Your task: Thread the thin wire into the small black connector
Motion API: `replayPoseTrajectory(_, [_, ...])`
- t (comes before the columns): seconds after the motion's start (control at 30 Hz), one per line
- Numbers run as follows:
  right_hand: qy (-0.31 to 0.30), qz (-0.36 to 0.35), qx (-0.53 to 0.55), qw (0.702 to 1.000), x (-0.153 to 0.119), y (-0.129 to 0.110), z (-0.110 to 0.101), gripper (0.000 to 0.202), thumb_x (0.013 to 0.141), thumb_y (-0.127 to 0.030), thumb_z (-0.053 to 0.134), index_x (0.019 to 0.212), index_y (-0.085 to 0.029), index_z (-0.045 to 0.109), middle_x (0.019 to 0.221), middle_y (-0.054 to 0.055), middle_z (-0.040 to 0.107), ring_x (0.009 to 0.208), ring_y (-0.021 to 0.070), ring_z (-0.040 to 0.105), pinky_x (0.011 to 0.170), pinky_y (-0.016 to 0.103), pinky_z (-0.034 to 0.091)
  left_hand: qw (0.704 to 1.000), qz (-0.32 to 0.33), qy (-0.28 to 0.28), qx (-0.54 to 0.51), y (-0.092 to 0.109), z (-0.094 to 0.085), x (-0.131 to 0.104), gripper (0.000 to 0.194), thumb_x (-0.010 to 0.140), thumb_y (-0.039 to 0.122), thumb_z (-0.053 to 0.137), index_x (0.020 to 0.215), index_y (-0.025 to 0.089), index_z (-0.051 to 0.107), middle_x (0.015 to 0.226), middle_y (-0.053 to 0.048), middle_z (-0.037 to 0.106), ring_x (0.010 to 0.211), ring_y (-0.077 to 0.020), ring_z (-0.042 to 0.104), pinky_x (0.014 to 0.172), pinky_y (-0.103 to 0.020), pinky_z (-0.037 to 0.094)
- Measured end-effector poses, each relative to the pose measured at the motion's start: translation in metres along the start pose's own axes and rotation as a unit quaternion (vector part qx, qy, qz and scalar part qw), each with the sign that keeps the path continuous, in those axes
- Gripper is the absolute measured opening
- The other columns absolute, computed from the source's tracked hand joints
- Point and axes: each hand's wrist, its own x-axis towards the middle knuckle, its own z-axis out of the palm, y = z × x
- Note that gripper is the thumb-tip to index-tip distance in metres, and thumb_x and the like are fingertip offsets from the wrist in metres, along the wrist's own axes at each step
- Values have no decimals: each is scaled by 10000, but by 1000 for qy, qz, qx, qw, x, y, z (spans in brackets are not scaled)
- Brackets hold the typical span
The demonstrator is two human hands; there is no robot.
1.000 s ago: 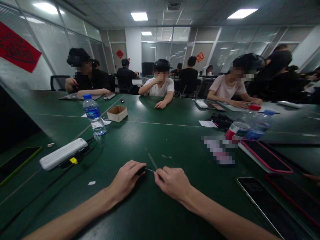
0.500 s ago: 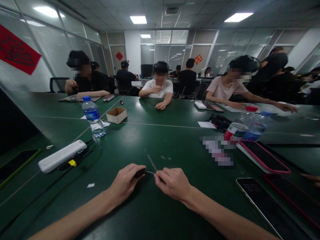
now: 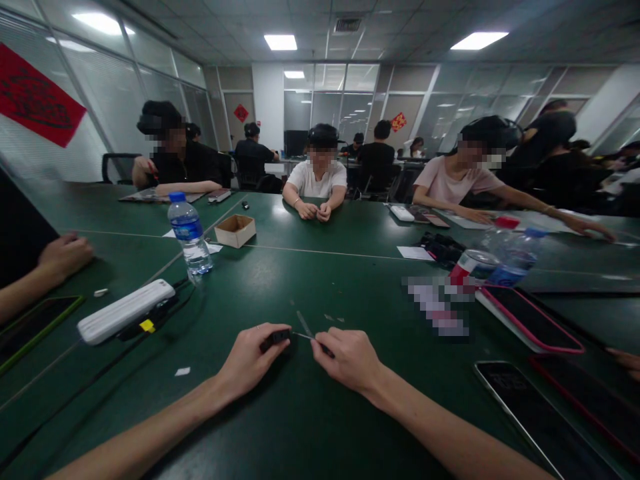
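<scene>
Red sign (image 3: 41, 97): characters blurred; no text readable.

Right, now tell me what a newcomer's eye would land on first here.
Probably the two bare hands at the middle near side of the green table: the left hand grips a small black piece, and the right hand holds a thin metal tool pointing at it. After that, perhaps the big red sign at upper left and the blue-capped water bottle standing beyond the left hand.

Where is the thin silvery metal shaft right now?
In the head view, below and slightly left of centre, the shaft lies between the small black blocky object in the left hand and the right hand.
</scene>
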Motion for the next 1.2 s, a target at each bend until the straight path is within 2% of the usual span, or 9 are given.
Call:
replayPoseTrajectory(0.13, [-20, 16, 8, 1000, 0, -3, 0, 334, 948, -299, 387, 868, -156, 678, 698, 15, 612, 548, 66, 502, 509, 170, 346, 1000, -1, -5, 7, 0, 1, -1, 249, 866, 305, 569, 1083, 221, 657, 916, -28, 698, 718, -147, 621, 649, -263, 495])
replayPoseTrajectory(0.4, [-25, -2, 2, 1000, 0, -4, -2, 322, 947, -299, 395, 884, -158, 677, 708, 14, 611, 554, 65, 502, 516, 176, 344, 999, 18, -16, 30, 9, -1, -1, 271, 885, 303, 526, 1110, 198, 636, 880, -45, 679, 697, -149, 601, 637, -267, 484])
replayPoseTrajectory(0.6, [-23, -5, -4, 1000, 0, -4, -1, 323, 947, -299, 391, 893, -164, 679, 701, 10, 607, 552, 64, 497, 513, 178, 331, 999, 43, -15, 23, 6, 1, -2, 289, 890, 290, 504, 1146, 201, 607, 901, -50, 670, 741, -157, 609, 679, -282, 497])
replayPoseTrajectory(0.87, [-32, -5, 2, 999, 0, -4, -2, 283, 936, -284, 413, 878, -168, 665, 704, 11, 603, 553, 68, 500, 514, 181, 327, 999, 42, -22, 26, 7, 2, -3, 285, 883, 249, 495, 1146, 205, 597, 904, -46, 661, 745, -157, 611, 699, -288, 506])
replayPoseTrajectory(1.2, [8, -11, -41, 999, -2, -5, 0, 223, 890, -271, 461, 789, -181, 639, 661, 5, 601, 543, 88, 516, 512, 190, 332, 998, 68, -9, 11, -1, 10, -5, 309, 887, 236, 480, 1179, 240, 583, 982, -56, 676, 820, -176, 649, 755, -297, 534])
